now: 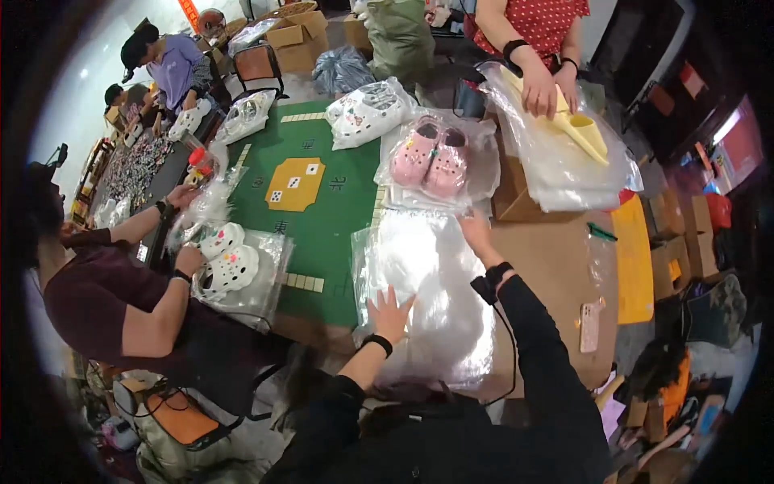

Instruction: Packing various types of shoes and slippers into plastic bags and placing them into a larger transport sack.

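A stack of clear plastic bags (439, 286) lies flat before me on the table, shining under the light. My left hand (392, 315) rests on its left part with fingers spread. At the stack's far right edge is my right hand (477, 232), fingers stretched toward the pink clogs (429, 157); whether the fingertips grip any film is too small to tell. Those clogs lie side by side on clear plastic, just beyond the stack. White clogs in a clear bag (369, 113) sit farther back on the green table top (339, 230).
At left a person handles white clogs with charms (228, 262). Across the table another person holds a yellow shoe-shaped piece (584, 135) over plastic bags on a cardboard box (516, 194). A phone (590, 327) and a green pen-like tool (601, 232) lie to my right.
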`<state>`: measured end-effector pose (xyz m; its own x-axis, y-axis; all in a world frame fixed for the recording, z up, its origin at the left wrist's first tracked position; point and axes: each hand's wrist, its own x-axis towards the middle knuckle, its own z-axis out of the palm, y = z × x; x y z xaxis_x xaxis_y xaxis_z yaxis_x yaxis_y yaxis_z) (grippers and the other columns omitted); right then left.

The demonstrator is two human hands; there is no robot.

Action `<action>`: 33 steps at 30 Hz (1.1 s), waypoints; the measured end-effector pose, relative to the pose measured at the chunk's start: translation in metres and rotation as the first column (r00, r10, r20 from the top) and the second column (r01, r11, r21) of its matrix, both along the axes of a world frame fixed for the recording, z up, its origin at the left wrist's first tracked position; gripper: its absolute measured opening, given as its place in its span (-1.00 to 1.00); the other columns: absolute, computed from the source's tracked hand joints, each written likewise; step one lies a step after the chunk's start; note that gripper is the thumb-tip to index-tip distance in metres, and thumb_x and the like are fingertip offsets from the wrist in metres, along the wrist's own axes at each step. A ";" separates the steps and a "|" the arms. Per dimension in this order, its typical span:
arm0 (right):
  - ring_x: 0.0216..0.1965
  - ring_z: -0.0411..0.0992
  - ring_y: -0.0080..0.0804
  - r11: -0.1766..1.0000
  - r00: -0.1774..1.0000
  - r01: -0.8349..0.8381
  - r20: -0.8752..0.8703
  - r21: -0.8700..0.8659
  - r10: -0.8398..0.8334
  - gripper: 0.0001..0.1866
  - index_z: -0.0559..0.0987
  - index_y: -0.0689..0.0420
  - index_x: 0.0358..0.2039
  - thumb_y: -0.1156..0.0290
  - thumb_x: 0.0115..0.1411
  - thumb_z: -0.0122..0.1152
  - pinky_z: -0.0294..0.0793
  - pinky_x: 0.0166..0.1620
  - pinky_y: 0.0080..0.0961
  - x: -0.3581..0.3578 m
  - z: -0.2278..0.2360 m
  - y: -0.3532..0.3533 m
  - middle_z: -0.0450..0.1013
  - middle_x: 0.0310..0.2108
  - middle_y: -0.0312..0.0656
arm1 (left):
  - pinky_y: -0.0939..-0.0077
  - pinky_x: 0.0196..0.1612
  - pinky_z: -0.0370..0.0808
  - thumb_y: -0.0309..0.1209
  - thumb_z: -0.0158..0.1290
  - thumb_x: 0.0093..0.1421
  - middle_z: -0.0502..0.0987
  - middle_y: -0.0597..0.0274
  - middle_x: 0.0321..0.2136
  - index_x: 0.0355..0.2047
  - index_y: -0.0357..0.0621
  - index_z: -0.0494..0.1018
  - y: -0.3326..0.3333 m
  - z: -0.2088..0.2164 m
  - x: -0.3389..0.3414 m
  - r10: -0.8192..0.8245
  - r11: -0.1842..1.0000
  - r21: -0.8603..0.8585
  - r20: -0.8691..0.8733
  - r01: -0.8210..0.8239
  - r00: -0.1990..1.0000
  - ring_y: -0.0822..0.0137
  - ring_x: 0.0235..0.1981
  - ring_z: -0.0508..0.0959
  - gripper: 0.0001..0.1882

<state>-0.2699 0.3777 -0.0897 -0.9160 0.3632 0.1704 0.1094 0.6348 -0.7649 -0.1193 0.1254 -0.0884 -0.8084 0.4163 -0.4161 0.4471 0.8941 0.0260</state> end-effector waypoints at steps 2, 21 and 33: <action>-0.22 0.42 -0.06 0.996 0.999 0.018 0.033 -0.092 -0.015 -0.51 0.42 0.32 -0.17 0.14 0.05 0.15 0.37 -0.15 -0.32 -0.052 0.003 -0.009 0.45 -0.28 0.08 | -0.38 0.02 0.06 0.05 0.23 -0.21 -0.09 -0.25 0.20 0.25 0.34 -0.14 -0.014 -0.059 0.005 0.047 0.998 0.032 -0.086 -0.045 0.995 -0.36 0.18 -0.04 0.06; -0.14 0.35 -0.40 0.725 0.877 0.142 0.425 -0.674 0.223 -0.28 0.49 0.27 -0.14 -0.09 -0.15 0.34 0.27 -0.07 -0.53 -0.197 -0.044 0.034 0.44 -0.19 -0.21 | -0.38 -0.17 0.24 -0.21 -0.19 0.18 0.06 -0.41 0.12 0.26 0.18 -0.07 -0.001 -0.046 -0.005 -0.113 0.992 -0.074 -0.106 0.105 0.988 -0.45 0.04 0.18 -0.37; 0.05 0.22 -0.38 0.687 0.968 0.148 0.248 -0.711 0.048 -0.22 0.33 0.27 0.03 0.11 -0.13 0.39 0.19 0.06 -0.48 -0.188 -0.062 0.024 0.32 -0.01 -0.10 | -0.35 -0.14 0.25 -0.19 -0.16 0.16 0.05 -0.39 0.13 0.26 0.16 -0.09 0.005 -0.045 -0.007 -0.123 0.992 -0.043 -0.087 0.120 0.989 -0.45 0.04 0.18 -0.34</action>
<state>-0.4581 0.4015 -0.1520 -0.8672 0.3293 -0.3735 0.3566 -0.1128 -0.9274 -0.1263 0.1302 -0.1333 -0.7875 0.4990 -0.3617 0.5513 0.8327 -0.0515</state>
